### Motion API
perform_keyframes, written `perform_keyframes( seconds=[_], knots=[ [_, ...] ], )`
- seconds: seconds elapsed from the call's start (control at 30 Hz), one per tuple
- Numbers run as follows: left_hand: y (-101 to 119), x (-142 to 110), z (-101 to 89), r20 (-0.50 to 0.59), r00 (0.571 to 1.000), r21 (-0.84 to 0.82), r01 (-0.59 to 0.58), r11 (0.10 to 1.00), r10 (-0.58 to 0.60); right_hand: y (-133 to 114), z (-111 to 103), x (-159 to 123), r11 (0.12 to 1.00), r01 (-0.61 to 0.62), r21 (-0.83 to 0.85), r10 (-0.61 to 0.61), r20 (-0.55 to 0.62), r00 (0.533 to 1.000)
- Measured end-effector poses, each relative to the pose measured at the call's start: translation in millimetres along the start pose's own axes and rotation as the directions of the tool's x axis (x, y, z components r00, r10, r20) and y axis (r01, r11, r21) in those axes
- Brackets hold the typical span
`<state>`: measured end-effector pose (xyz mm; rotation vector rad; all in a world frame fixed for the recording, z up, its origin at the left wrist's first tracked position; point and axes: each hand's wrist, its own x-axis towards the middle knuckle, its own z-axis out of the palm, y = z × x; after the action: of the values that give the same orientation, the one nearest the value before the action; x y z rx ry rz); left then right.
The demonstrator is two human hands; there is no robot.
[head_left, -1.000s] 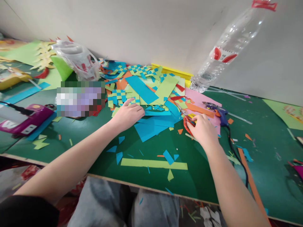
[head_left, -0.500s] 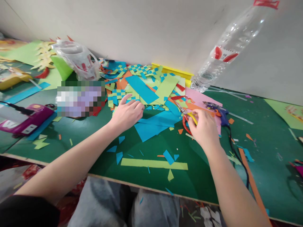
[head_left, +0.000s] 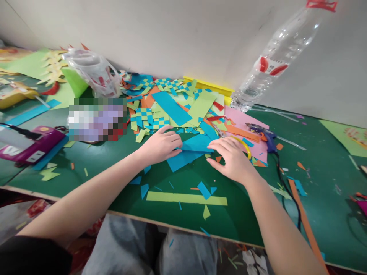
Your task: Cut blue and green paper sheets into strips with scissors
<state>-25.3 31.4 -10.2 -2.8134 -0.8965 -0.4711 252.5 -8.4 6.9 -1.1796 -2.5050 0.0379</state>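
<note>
My left hand [head_left: 162, 146] closes its thumb and fingertips on the left end of a blue paper strip [head_left: 196, 143]. My right hand [head_left: 232, 158] is at the strip's other end, fingertips touching it and thumb held apart below. Beneath the strip lies another blue paper piece [head_left: 183, 160]. Scissors with a yellow handle loop [head_left: 246, 148] rest on the table behind my right hand, which hides part of them. Closer to me, a long light-green paper strip [head_left: 186, 198] lies flat among small blue offcuts.
Woven blue-and-green paper pieces [head_left: 169, 84] and loose sheets pile up against the wall. A tall plastic bottle [head_left: 275, 57] stands at the back right, near a blue glue gun [head_left: 268, 139] with a black cable. A purple power strip [head_left: 37, 147] sits at left.
My right hand has let go of the scissors, leaving them on the table, and moved left to the blue strip. My left hand has shifted slightly right and down onto the strip's left end.
</note>
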Motion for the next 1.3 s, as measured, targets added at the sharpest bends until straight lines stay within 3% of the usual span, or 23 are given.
perform_keyframes(
  seconds=[0.27,0.6,0.93,1.3],
  knots=[
    [3,1,0.2,0.047,0.999,-0.146,-0.006,0.989,0.013,6,8,-2,0.999,0.007,0.038,-0.009,0.056,0.998],
    [7,0,-2.2,0.020,0.990,-0.230,-0.135,0.964,0.143,5,8,-3,0.999,0.001,0.039,-0.004,0.072,0.997],
    [6,2,0.1,0.056,0.984,-0.250,-0.148,0.957,0.167,4,9,-2,0.999,0.015,0.045,-0.019,0.100,0.995],
    [5,1,4.5,-0.005,0.982,-0.266,-0.183,0.947,0.188,5,10,-1,0.997,0.080,0.018,-0.081,0.026,0.996]
  ],
)
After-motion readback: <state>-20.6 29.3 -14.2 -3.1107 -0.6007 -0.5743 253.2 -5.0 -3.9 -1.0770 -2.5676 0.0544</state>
